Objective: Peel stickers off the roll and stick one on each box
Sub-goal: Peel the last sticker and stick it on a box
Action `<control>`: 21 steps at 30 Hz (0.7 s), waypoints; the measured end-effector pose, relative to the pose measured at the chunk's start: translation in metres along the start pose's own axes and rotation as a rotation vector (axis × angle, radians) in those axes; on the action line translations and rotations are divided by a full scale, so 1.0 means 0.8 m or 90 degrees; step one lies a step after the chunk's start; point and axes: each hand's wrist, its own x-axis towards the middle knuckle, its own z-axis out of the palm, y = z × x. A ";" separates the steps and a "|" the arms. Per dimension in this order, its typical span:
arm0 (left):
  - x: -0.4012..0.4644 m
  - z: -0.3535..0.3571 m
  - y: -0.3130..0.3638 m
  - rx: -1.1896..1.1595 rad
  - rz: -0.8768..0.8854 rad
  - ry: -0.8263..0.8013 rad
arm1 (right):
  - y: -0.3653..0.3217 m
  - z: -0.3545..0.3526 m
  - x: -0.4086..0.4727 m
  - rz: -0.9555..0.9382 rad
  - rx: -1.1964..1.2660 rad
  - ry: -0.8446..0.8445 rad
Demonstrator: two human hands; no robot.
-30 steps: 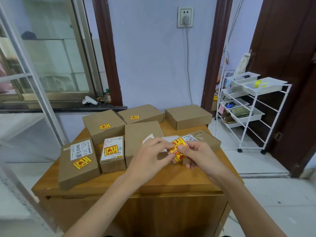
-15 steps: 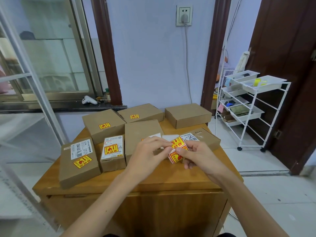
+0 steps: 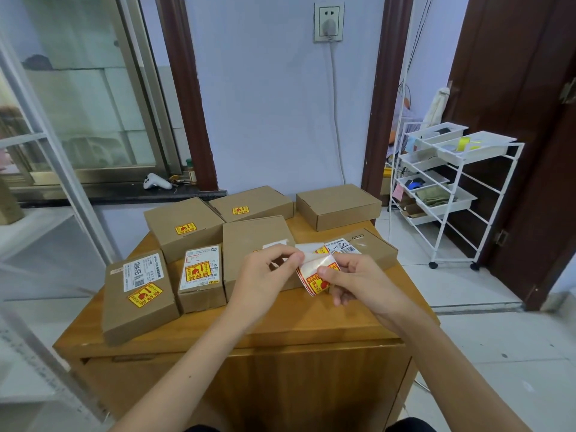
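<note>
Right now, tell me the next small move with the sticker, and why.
Probably finish peeling: the left hand pinches the backing while the right hand holds the sticker strip, part lifted. Then press it on the bare back-right box, which shows no sticker.

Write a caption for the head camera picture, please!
Two hands peel a sticker over cardboard boxes.

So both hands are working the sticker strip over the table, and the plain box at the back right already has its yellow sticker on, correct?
Not quite. In the head view the back-right box shows no yellow sticker on its top or visible sides. The rest holds: the left hand and right hand both pinch the sticker strip over the table.
</note>
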 end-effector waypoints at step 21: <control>0.035 0.014 -0.030 -0.103 -0.143 0.073 | 0.018 -0.038 0.010 0.021 0.092 0.139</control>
